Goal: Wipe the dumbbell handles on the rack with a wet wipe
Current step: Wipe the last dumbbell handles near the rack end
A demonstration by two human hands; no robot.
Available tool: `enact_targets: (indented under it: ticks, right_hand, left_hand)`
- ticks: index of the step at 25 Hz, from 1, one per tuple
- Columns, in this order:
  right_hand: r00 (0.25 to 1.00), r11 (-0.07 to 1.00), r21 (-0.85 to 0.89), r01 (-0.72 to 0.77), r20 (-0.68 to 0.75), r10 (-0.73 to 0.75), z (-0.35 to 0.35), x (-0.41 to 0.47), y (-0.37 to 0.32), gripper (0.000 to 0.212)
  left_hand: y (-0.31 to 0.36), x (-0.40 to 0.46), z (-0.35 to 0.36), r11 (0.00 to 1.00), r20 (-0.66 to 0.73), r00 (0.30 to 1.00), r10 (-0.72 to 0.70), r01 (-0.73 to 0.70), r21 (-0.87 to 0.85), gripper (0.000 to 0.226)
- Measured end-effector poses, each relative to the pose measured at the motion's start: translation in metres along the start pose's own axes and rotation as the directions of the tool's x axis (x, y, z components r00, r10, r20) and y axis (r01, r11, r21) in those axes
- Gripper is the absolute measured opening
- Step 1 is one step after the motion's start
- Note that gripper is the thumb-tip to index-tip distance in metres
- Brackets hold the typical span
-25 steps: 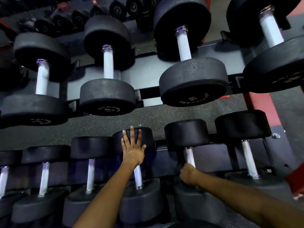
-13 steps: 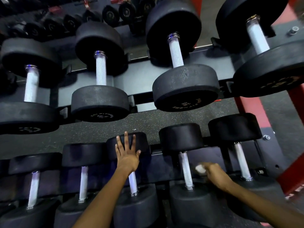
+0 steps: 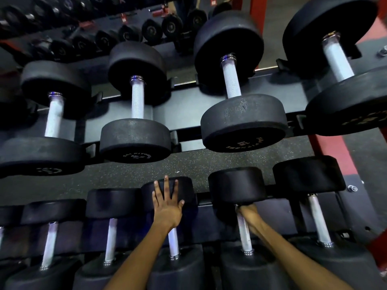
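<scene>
The dumbbell heads (image 3: 244,124) are black, and the handles (image 3: 231,79) are silver-white with a fine knurled pattern. The floor (image 3: 188,164) is dark with small pale speckles, and the frame post (image 3: 333,155) is red.

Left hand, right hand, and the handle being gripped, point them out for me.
left hand (image 3: 166,208), head view, back of the hand.
right hand (image 3: 248,212), head view, its knuckles, fingers curled round the bar.
gripped handle (image 3: 245,235), head view, bare bar below the hand.

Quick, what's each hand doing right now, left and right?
Left hand: open, fingers spread flat on a lower-row dumbbell head.
Right hand: closed around the top of the next dumbbell handle; wipe not visible.
</scene>
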State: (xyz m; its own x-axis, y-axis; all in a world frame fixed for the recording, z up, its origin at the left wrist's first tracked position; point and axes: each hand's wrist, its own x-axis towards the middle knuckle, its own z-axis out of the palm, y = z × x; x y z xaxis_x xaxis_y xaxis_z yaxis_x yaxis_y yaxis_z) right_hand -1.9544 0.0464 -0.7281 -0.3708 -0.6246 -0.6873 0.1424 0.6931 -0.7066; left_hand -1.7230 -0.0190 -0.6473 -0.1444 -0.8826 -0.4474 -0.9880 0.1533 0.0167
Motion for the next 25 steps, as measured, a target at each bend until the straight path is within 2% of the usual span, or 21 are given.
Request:
enact_targets:
  ticks: [1, 3, 4, 6, 7, 8, 9, 10, 11, 12, 13, 14, 15, 16, 17, 19, 21, 22, 23, 24, 25]
  right_hand:
    - [0.997, 0.997, -0.064, 0.050, -0.055, -0.054, 0.009, -0.004, 0.000, 0.019]
    - [0.967, 0.977, -0.179, 0.115, -0.205, -0.151, 0.033, -0.003, 0.015, 0.054]
    - [0.961, 0.971, -0.208, 0.119, -0.223, -0.166, 0.034, 0.005, 0.024, 0.060]
    - [0.994, 0.992, -0.116, 0.039, -0.097, -0.050, 0.019, 0.019, 0.018, 0.027]
    - [1.000, 0.991, -0.131, -0.008, -0.013, 0.006, 0.010, 0.020, 0.011, 0.017]
    - [0.999, 0.989, -0.145, -0.032, -0.018, 0.030, 0.010, 0.016, 0.007, 0.015]
    - [0.996, 0.992, -0.125, -0.031, -0.090, 0.020, 0.017, 0.010, 0.006, 0.017]
    - [0.983, 0.988, -0.153, -0.017, -0.182, -0.012, 0.028, 0.001, 0.007, 0.042]
    - [0.982, 0.984, -0.178, -0.030, -0.189, -0.004, 0.039, -0.009, 0.009, 0.066]
    - [0.985, 0.986, -0.167, 0.000, -0.170, -0.029, 0.040, -0.015, 0.008, 0.069]
    - [0.986, 0.997, -0.049, 0.052, -0.159, -0.059, 0.030, -0.015, 0.001, 0.053]
    - [0.994, 0.991, 0.133, 0.033, -0.105, -0.019, 0.015, -0.012, -0.005, 0.032]
    - [0.998, 0.949, 0.311, -0.044, 0.062, 0.026, -0.005, -0.004, -0.006, 0.019]
    - [0.981, 0.902, 0.414, -0.125, 0.186, 0.050, -0.023, 0.007, -0.006, 0.012]
    - [0.960, 0.892, 0.421, -0.168, 0.274, 0.051, -0.038, 0.011, -0.008, 0.011]
    - [0.985, 0.972, 0.229, -0.050, 0.172, 0.010, -0.052, 0.016, -0.003, 0.012]
    - [0.994, 0.992, 0.060, 0.108, 0.019, -0.109, -0.059, 0.013, 0.011, 0.012]
    - [0.977, 0.976, -0.042, 0.212, -0.013, -0.212, -0.061, 0.010, 0.020, 0.013]
    - [0.938, 0.918, -0.212, 0.334, -0.018, -0.345, -0.062, 0.001, 0.024, 0.017]
    - [0.851, 0.764, -0.417, 0.493, 0.051, -0.522, -0.058, -0.007, 0.028, 0.022]
    - [0.695, 0.516, -0.530, 0.673, 0.215, -0.686, -0.052, -0.016, 0.025, 0.026]
  left_hand:
    - [-0.001, 0.000, 0.000, 1.000, -0.010, 1.000, 0.003, -0.003, -0.001, 0.069]
    - [-0.001, 0.000, 0.000, 1.000, -0.019, 1.000, 0.010, -0.010, -0.010, 0.069]
    - [0.000, 0.000, 0.000, 1.000, -0.016, 1.000, 0.011, -0.011, -0.014, 0.069]
    - [0.000, 0.000, 0.000, 1.000, -0.013, 1.000, 0.003, -0.003, -0.009, 0.069]
    - [0.000, 0.000, 0.000, 1.000, -0.013, 1.000, -0.001, 0.001, -0.008, 0.069]
    - [0.000, 0.000, 0.001, 1.000, -0.019, 1.000, -0.002, 0.002, -0.009, 0.068]
    - [0.000, 0.001, 0.001, 1.000, -0.028, 1.000, -0.001, 0.001, -0.008, 0.069]
    - [-0.001, 0.001, 0.002, 1.000, -0.036, 0.999, 0.002, -0.002, -0.008, 0.069]
    - [-0.001, 0.002, 0.002, 1.000, -0.039, 0.999, 0.003, -0.003, -0.010, 0.069]
    - [0.000, 0.002, 0.002, 1.000, -0.036, 0.999, 0.002, -0.003, -0.011, 0.069]
    - [0.000, 0.001, 0.003, 1.000, -0.032, 0.999, -0.001, 0.001, -0.010, 0.069]
    - [0.000, 0.001, 0.003, 1.000, -0.032, 0.999, -0.007, 0.007, -0.007, 0.070]
    - [0.000, 0.001, 0.003, 1.000, -0.033, 0.999, -0.010, 0.010, -0.006, 0.070]
    - [0.000, 0.001, 0.002, 1.000, -0.033, 0.999, -0.009, 0.009, -0.008, 0.070]
    - [0.000, 0.001, 0.001, 1.000, -0.031, 0.999, -0.008, 0.007, -0.012, 0.069]
    - [0.001, 0.000, -0.001, 1.000, -0.024, 1.000, -0.004, 0.003, -0.008, 0.069]
    - [0.001, 0.000, -0.001, 1.000, -0.016, 1.000, 0.001, -0.001, -0.002, 0.069]
    - [0.000, 0.000, 0.000, 1.000, -0.013, 1.000, 0.002, -0.002, -0.006, 0.069]
    - [-0.001, 0.000, 0.002, 1.000, -0.019, 1.000, 0.008, -0.008, -0.015, 0.069]
    - [-0.002, 0.000, 0.003, 1.000, -0.032, 0.999, 0.015, -0.016, -0.024, 0.069]
    - [-0.002, 0.000, 0.003, 0.999, -0.041, 0.999, 0.018, -0.020, -0.025, 0.070]
